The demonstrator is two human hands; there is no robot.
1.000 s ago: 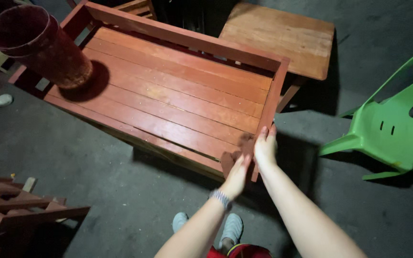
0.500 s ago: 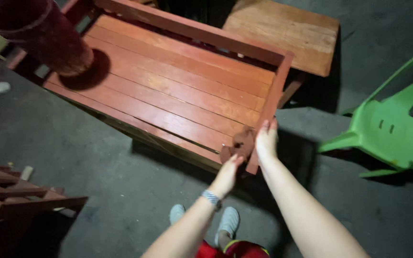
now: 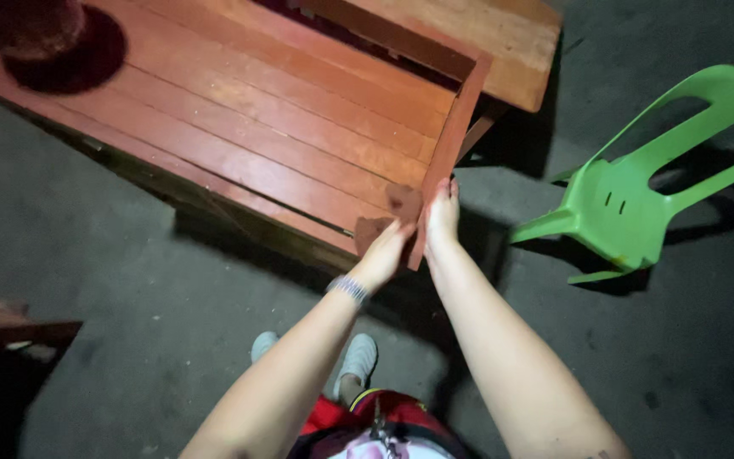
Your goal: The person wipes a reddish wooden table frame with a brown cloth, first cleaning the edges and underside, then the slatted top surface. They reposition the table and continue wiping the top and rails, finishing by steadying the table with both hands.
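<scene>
A red-brown slatted wooden bench (image 3: 256, 127) lies in front of me with a raised end rail (image 3: 456, 110) on its right. My left hand (image 3: 384, 253), with a band on its wrist, presses a small brown sheet (image 3: 401, 202) against the near right corner of the bench, inside the rail. Just to the right, my right hand (image 3: 442, 217) grips the outer side of the same rail at its near end, fingers together. The two hands almost touch across the rail.
A dark red bucket (image 3: 36, 25) stands on the bench's far left. A lighter wooden tabletop (image 3: 494, 42) sits behind the rail. A green plastic chair (image 3: 639, 187) lies tipped on the grey floor at right. A wooden piece (image 3: 2, 327) is at lower left, my shoes (image 3: 358, 357) below.
The view has dropped and closed in, so the bench sits higher in frame. Both hands stay at the near right corner; the left hand has shifted the brown sheet slightly.
</scene>
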